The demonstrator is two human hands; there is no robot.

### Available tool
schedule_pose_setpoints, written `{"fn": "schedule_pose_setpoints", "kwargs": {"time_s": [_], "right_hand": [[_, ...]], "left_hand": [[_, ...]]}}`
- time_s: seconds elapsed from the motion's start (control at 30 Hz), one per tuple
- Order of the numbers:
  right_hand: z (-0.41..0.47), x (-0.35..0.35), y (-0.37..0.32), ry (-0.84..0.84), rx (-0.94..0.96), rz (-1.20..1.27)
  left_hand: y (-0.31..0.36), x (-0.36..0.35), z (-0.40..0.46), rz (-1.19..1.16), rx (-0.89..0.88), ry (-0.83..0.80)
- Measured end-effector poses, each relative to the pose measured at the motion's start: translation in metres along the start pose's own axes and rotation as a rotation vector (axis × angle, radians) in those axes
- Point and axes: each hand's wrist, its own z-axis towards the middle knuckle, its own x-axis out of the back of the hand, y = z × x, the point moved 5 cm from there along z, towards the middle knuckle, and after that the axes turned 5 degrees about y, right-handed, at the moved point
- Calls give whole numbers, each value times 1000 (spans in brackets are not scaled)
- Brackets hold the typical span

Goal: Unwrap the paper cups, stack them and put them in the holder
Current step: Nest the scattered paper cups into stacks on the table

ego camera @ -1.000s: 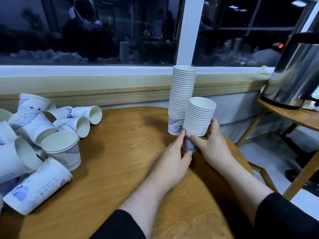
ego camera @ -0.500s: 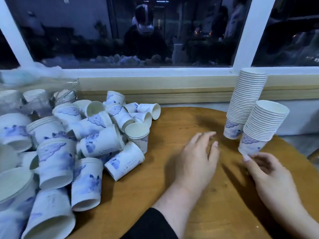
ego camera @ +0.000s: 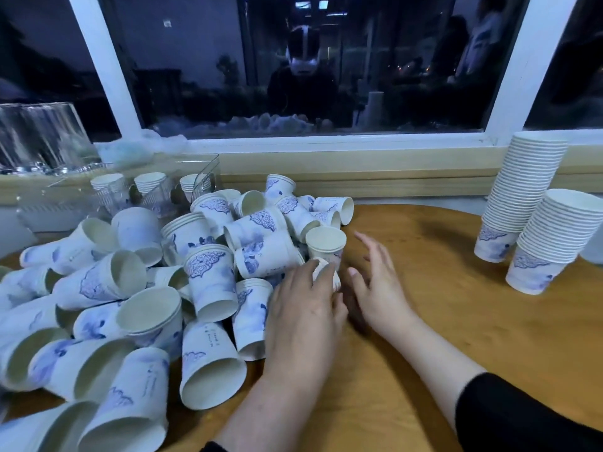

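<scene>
Lying in a loose heap over the left half of the round wooden table (ego camera: pixel 424 321), the white paper cups with blue prints (ego camera: pixel 208 275) number well over twenty, too jumbled and overlapping for an exact count; most lie on their sides, a few stand upright or mouth down, and several are nested in twos or threes. Two neat stacks stand near the table's right edge: the taller stack of nested paper cups (ego camera: pixel 518 197), farther back toward the window sill, and the shorter stack of nested paper cups (ego camera: pixel 554 239), just in front of and to the right of it, the two touching or nearly so. Each holds dozens of cups, with rims too fine to count. At the table's back left corner sits one clear plastic holder (ego camera: pixel 199 177) with three small groups of cups visible inside. Two hands work at the right fringe of the heap, near the table's middle. The left hand (ego camera: pixel 303 308) curls its fingers over a small cup (ego camera: pixel 326 272) lying at the heap's edge, gripping it. The right hand (ego camera: pixel 375 282) hovers just beside it, fingers spread and relaxed, holding nothing.
</scene>
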Motion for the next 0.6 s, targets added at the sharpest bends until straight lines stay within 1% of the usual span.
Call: {"fn": "schedule_pose_setpoints", "kwargs": {"time_s": [0.1, 0.17, 0.23, 0.33, 0.5, 0.6], "right_hand": [[13, -12, 0, -70, 33, -50], [18, -13, 3, -81, 31, -46], [19, -8, 4, -20, 1, -5], [19, 3, 9, 120, -68, 68], [14, 19, 17, 223, -189, 300], [10, 30, 26, 253, -225, 397]], "left_hand": [[-4, -5, 1, 40, 20, -28], [-4, -8, 3, 73, 45, -59], [-5, -8, 5, 87, 57, -64], [-6, -10, 7, 132, 55, -63], [-9, -15, 9, 245, 75, -100], [-13, -18, 7, 228, 107, -162]]}}
